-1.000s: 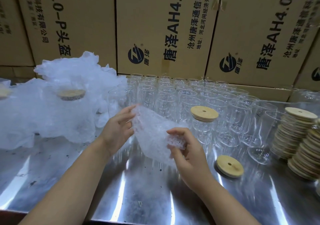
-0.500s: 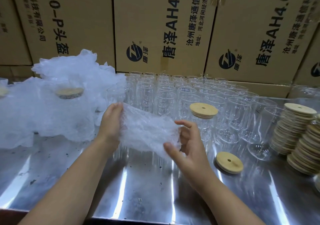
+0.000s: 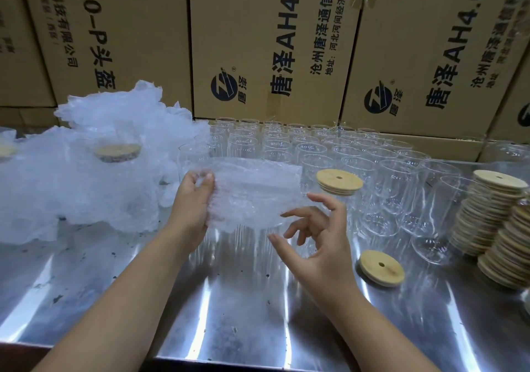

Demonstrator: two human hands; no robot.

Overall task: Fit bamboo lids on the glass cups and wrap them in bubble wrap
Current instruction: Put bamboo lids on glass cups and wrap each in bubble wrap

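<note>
My left hand [image 3: 192,199] pinches the left edge of a clear bubble wrap sheet [image 3: 252,194], held spread above the steel table [image 3: 200,300]. My right hand [image 3: 318,231] hovers just right of the sheet with its fingers loosely spread, holding nothing. Behind the sheet stand several empty glass cups [image 3: 315,153] in rows. One glass cup [image 3: 341,199] at the front wears a bamboo lid [image 3: 339,181]. A loose bamboo lid [image 3: 382,268] lies flat on the table to the right of my right hand.
Two leaning stacks of bamboo lids [image 3: 493,216] stand at the right. A heap of bubble-wrapped cups [image 3: 86,176] fills the left, one lid showing [image 3: 117,151]. Cardboard boxes [image 3: 272,44] form a wall behind the table.
The sheet has been pulled flatter and raised. My right hand has let go of its right edge and opened; my left hand keeps its pinch on the left edge.
</note>
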